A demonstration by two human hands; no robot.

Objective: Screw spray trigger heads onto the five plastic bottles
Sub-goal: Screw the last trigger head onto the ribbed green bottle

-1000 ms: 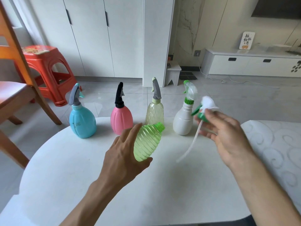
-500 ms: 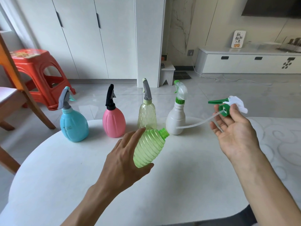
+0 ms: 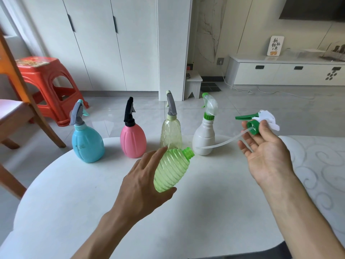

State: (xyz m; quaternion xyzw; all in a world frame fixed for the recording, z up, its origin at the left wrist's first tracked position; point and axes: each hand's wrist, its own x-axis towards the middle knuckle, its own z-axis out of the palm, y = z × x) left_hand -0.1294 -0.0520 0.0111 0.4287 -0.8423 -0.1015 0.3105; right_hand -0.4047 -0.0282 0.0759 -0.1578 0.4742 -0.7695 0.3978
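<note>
- The white counter (image 3: 74, 212) filled the lower half of the frame, and the view had drifted a little compared with a second before, so the row of bottles sat further left than it did then.
- Four bottles stood in a row across the middle of the frame, each with a spray head already on: the blue bottle (image 3: 87, 144) at the left, then the pink bottle (image 3: 133, 142), the pale yellow bottle (image 3: 171, 134) and the white bottle (image 3: 203, 138). None of them had shifted on the counter.
- The left hand (image 3: 141, 187), in the lower centre, kept the same grip as before: fingers and thumb curled round the body of the green bottle (image 3: 170, 170), which was tilted with its bare threaded neck toward the upper right.
- The right hand (image 3: 267, 156), at the right of the frame, had turned palm-up over the last second, with thumb and fingertips pinching the collar of the spray head (image 3: 261, 120).
- The thin tube (image 3: 220, 144) had swung from hanging down to lying sideways, its free end now near the white bottle, above and beside the green neck but not in it.
- I judged this the last of five: the tube still had to be threaded in before any screwing.
</note>
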